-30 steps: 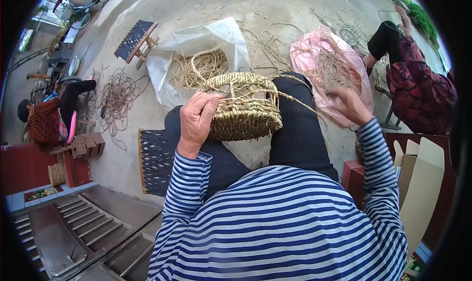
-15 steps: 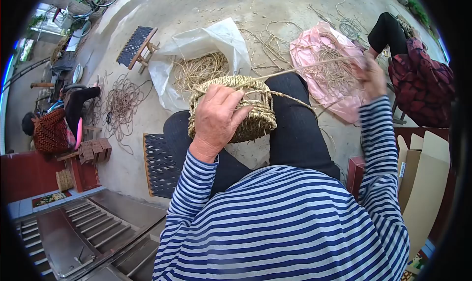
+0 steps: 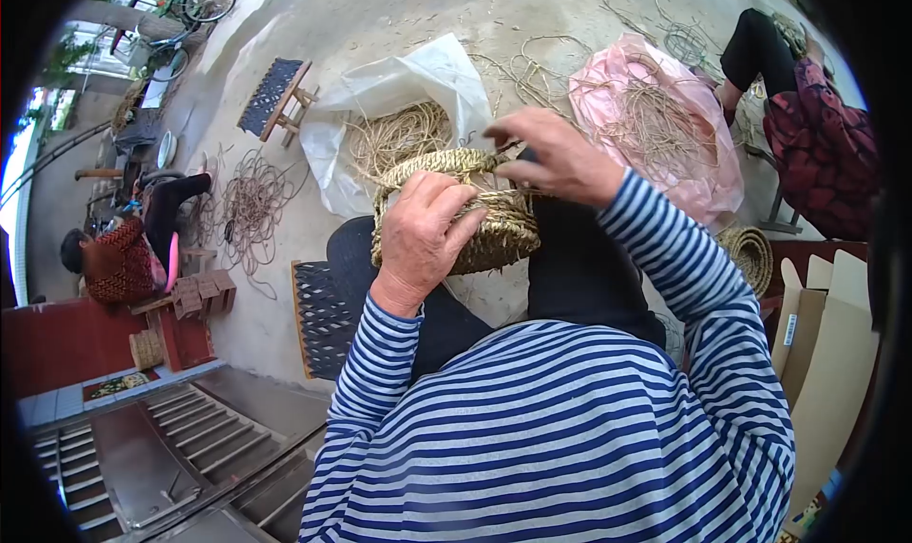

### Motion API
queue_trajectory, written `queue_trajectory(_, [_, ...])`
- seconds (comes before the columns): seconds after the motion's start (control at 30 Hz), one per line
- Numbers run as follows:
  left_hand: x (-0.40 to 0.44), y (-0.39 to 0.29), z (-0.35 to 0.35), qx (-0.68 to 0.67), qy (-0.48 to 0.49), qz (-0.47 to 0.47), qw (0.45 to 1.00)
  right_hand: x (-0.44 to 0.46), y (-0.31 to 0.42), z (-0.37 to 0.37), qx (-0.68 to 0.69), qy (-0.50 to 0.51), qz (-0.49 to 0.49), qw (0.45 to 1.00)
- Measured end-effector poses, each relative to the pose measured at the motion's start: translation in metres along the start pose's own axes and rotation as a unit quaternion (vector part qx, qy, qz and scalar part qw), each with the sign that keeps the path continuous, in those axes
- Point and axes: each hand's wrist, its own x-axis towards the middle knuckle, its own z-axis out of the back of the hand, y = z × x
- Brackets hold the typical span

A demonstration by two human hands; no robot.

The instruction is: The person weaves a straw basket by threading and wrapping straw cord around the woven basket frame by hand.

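Note:
A small woven straw basket (image 3: pixel 503 234) rests tilted between my knees, with a thick braided rim and an open band below it. My left hand (image 3: pixel 425 234) is closed on its near left side, fingers over the rim and thumb along the wall. At the basket's right end, my right hand (image 3: pixel 565 158) has its curled fingers and thumb around the rim's edge. What lies between those fingertips is hard to see. Just beyond the basket, a white plastic sack (image 3: pixel 332 153) holds coiled straw cord (image 3: pixel 404 134).
A pink plastic sheet (image 3: pixel 717 177) with straw cord lies to the right. Low woven stools (image 3: pixel 269 96) stand at left. A loose cord heap (image 3: pixel 255 201) is on the floor. One person (image 3: pixel 119 258) sits far left, another (image 3: pixel 822 144) at right. A cardboard box (image 3: pixel 826 372) stands near my right elbow.
My right hand has come in from the far right, where it drew a cord taut, to the basket's rim. The taut cord no longer shows. My left hand keeps its hold.

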Motion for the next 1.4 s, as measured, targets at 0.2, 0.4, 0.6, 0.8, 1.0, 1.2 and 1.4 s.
queue_trajectory(0.2, [-0.004,0.003,-0.001,-0.004,-0.012,0.016,1.000,-0.036,-0.050,0.044,0.125,0.052,-0.271,0.953])
queue_trajectory(0.4, [-0.003,0.002,-0.001,-0.004,-0.005,0.027,1.000,-0.316,-0.229,0.244,0.006,-0.508,-0.564,0.651])
queue_trajectory(0.6, [0.001,0.000,-0.005,0.007,-0.015,0.023,1.000,-0.170,-0.127,0.121,-0.173,-0.186,-0.380,0.890])
queue_trajectory(0.8, [0.000,-0.001,-0.005,0.016,-0.007,0.024,1.000,-0.017,-0.009,-0.002,0.032,-0.002,-0.035,0.999])
queue_trajectory(1.0, [-0.003,0.001,-0.004,0.014,-0.012,0.036,0.999,-0.068,-0.082,0.041,0.098,-0.088,-0.260,0.957])
queue_trajectory(1.2, [0.005,-0.005,0.001,0.008,0.020,0.049,0.999,-0.173,-0.119,0.081,-0.232,-0.159,-0.269,0.921])
queue_trajectory(1.4, [0.009,-0.010,-0.009,0.054,0.036,0.050,0.997,-0.063,0.042,-0.001,0.195,-0.019,-0.191,0.962])
